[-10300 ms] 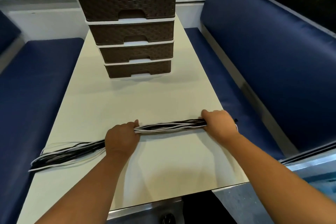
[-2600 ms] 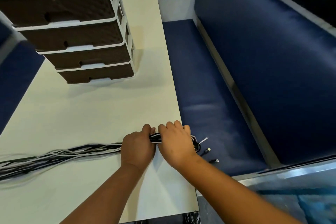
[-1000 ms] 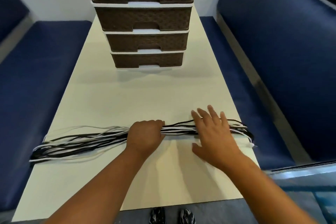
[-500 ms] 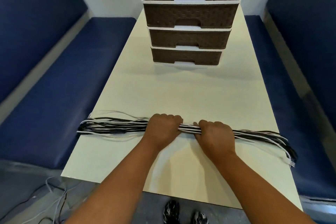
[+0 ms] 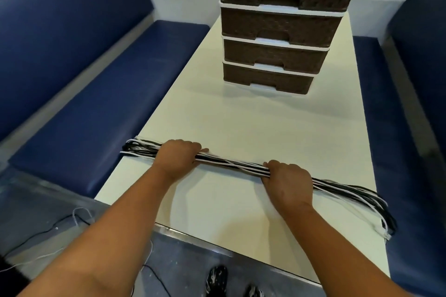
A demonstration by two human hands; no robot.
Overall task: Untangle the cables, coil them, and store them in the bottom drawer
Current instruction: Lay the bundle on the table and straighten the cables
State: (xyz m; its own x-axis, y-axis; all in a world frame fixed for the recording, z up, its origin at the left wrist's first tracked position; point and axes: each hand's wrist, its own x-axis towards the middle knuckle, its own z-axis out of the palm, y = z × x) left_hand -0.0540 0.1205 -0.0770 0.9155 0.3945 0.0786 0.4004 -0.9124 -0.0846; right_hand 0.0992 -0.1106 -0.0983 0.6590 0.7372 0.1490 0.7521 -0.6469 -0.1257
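- The table (image 5: 277, 128) carries no readable writing, and neither does anything on it.
- The drawer unit (image 5: 282, 24) stands well beyond both hands; its bottom drawer (image 5: 266, 79) is closed.
- The cables (image 5: 231, 165), black and white, lie across the table in one bundle, running between the fists and fanning out past each.
- The left hand (image 5: 177, 157) is clenched around the bundle.
- The right hand (image 5: 288, 179) is clenched around it too, apart from the left.

A bundle of black and white cables (image 5: 231, 166) is lying stretched straight across the near tabletop (image 5: 253, 128), its ends overhanging both side edges. The bottom drawer (image 5: 268, 79), brown with a woven texture, is sitting closed at the base of the drawer stack farther back.
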